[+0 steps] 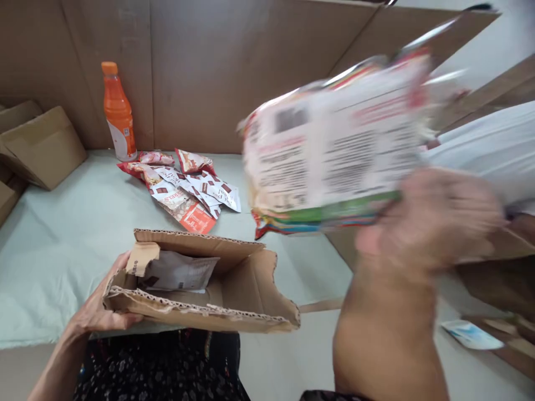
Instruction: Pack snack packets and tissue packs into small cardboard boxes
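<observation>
My left hand grips the left end of an open-topped cardboard box with torn edges, held at the table's near side. Inside the box, toward its left end, lies a grey-white packet. My right hand, blurred by motion, is closed on the lower right corner of a large plastic food packet. Its white back carries printed text, with a green band along the bottom. This packet is raised above the table, to the right of the box and higher than it.
An orange bottle stands against the cardboard wall. Several small red and white packets lie in a pile on the pale green cloth. Cardboard boxes stand at left. On the right are white fabric and more cardboard.
</observation>
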Available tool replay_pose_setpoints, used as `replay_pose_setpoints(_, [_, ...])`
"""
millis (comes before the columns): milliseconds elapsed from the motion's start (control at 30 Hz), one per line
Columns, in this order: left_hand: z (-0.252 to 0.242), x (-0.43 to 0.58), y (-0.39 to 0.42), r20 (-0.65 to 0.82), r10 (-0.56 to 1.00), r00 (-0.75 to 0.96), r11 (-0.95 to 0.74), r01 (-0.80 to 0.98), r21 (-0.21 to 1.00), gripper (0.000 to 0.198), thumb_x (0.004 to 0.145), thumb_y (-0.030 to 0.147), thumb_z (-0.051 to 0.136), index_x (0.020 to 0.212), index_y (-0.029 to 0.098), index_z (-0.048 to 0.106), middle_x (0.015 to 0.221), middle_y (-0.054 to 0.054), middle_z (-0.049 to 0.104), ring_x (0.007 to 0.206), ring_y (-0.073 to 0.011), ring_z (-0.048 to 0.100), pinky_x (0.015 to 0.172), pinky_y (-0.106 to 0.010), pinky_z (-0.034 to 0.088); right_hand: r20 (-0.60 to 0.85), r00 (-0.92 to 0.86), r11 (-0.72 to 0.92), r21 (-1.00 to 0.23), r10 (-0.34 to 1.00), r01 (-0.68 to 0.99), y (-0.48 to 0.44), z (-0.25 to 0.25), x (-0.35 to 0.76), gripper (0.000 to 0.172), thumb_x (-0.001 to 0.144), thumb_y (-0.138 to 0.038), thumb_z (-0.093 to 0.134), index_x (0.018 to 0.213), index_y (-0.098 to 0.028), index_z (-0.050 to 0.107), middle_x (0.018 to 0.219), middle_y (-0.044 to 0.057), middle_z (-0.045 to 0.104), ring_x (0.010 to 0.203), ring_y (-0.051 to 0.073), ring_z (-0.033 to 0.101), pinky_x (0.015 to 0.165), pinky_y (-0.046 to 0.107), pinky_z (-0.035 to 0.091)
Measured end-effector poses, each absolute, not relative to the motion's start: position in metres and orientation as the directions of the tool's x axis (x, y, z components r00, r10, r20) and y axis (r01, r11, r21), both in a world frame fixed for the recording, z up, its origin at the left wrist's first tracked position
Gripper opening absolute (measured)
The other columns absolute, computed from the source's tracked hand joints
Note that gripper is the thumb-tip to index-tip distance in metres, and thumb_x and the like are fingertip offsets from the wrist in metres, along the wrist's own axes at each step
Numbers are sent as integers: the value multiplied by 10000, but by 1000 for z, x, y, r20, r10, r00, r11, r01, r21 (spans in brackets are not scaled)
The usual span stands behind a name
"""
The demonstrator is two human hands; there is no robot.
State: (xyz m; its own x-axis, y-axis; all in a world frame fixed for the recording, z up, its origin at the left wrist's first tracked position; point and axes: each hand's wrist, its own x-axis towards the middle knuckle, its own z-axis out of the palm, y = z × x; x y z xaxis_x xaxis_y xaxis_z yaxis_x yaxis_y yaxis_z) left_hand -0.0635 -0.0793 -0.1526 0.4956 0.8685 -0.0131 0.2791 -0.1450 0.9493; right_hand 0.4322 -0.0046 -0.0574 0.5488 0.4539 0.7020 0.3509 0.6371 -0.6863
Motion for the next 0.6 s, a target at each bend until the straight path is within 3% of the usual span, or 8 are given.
replay_pose_setpoints(100, [-150,-64,-80,-10,869,494,-163,305,938,1285,675,453,833,1713,232,109,1655,-219,437,1457,-498,510,1155,-610,507,792,478,587,-606,380,536,26,-70,405,75,775,-220,822,732,-231,762,745,22,744,677,187,660,642,325,514])
replay_pose_setpoints(167, [-149,-63,-79,1,862,507,-189,320,928,1256,682,436,835,1708,240,136,1631,-213,469,1446,-488,527,1156,-600,510,832,336,546,-546,441,635,42,-74,389,103,834,-211,801,739,-226,764,792,71,772,729,202,688,686,335,535])
replay_pose_setpoints(300, [-145,-62,-79,-2,860,511,-193,328,925,1157,717,470,821,1686,249,228,1659,-193,433,1488,-485,480,1188,-592,478,925,173,534,-340,338,774,54,-86,352,139,967,-289,720,851,-225,760,918,109,783,916,224,715,875,389,567])
replay_pose_setpoints(367, [-143,-63,-79,-6,855,519,-179,305,935,1137,727,522,822,1678,253,262,1687,-172,395,1521,-493,427,1224,-587,439,888,-27,610,-294,460,736,47,-96,330,170,1012,-337,658,945,-228,770,966,94,794,986,243,736,941,445,578])
replay_pose_setpoints(467, [-143,-66,-78,13,828,560,-190,259,947,1118,765,589,819,1680,262,267,1727,-149,324,1575,-481,340,1291,-568,351,727,-224,681,-424,649,598,20,-99,304,199,1020,-333,635,919,-244,781,925,48,810,917,235,773,865,435,621])
replay_pose_setpoints(600, [-149,-70,-76,56,798,600,-244,237,940,1126,809,632,800,1696,248,223,1758,-177,243,1613,-471,264,1324,-598,274,708,48,595,-627,705,503,-35,-59,294,151,988,-283,697,878,-291,800,807,10,781,757,189,747,733,376,616])
